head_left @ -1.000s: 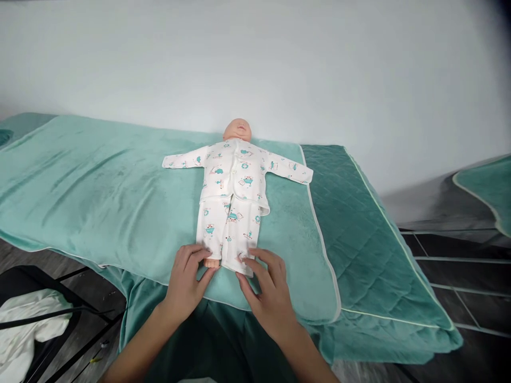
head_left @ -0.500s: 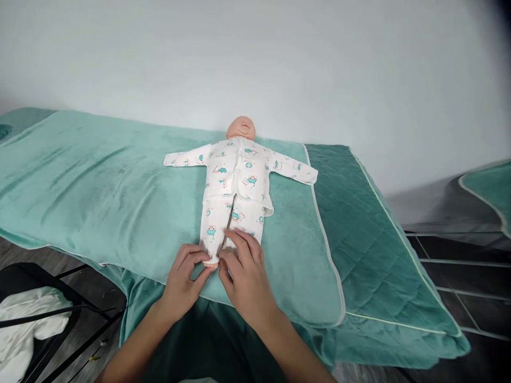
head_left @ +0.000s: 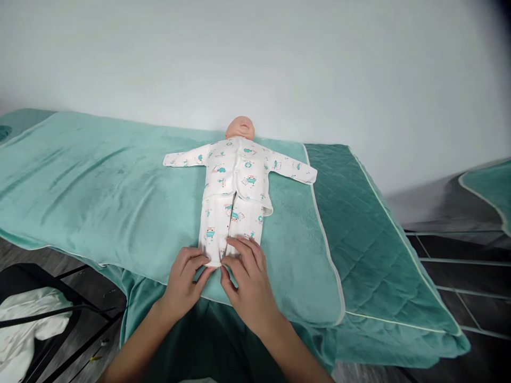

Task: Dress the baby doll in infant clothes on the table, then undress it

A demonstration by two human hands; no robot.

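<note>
A baby doll (head_left: 240, 127) lies on its back, its head by the wall and its legs toward me. It wears a white printed jacket (head_left: 238, 167) with both sleeves spread, and matching trousers (head_left: 214, 223). My left hand (head_left: 186, 279) pinches the hem of the trouser leg on the left from its outer side. On the inner side of that same hem, my right hand (head_left: 247, 282) grips the cloth between thumb and fingers. A thin strip of the doll's foot shows below the hem. The other leg's lower end is hidden behind my right hand.
Under the doll is a light green blanket (head_left: 99, 181), over a darker quilted cover (head_left: 371, 239) on the bed. White cloth (head_left: 35, 324) lies on a black folding chair (head_left: 59, 351) at lower left. A pale wall (head_left: 255, 58) rises behind the bed.
The hem of the left-side trouser leg has come down slightly toward me, covering more of the foot. My right hand has shifted a little lower and right.
</note>
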